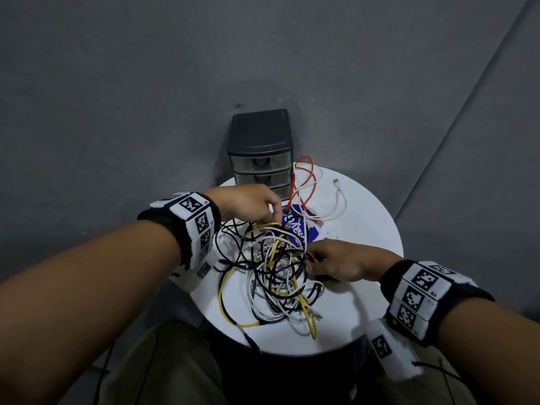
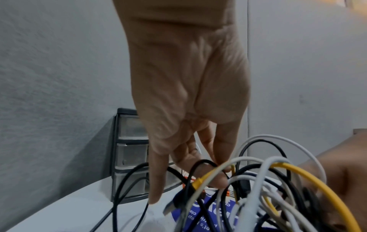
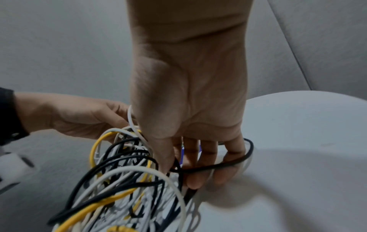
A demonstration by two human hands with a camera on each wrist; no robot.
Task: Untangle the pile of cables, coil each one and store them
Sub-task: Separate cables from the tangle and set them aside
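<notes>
A tangle of black, white and yellow cables lies in the middle of the round white table. My left hand reaches in at the pile's far left edge, and its thumb and fingers pinch the end of the yellow cable. In the left wrist view the left hand has one finger pointing straight down beside the yellow plug. My right hand is at the pile's right side. In the right wrist view the right hand has curled fingers that grip a loop of black cable.
A small dark three-drawer unit stands at the table's back edge, its drawers closed. An orange cable and a white USB cable lie loose behind the pile, over a blue round label. A grey wall rises behind.
</notes>
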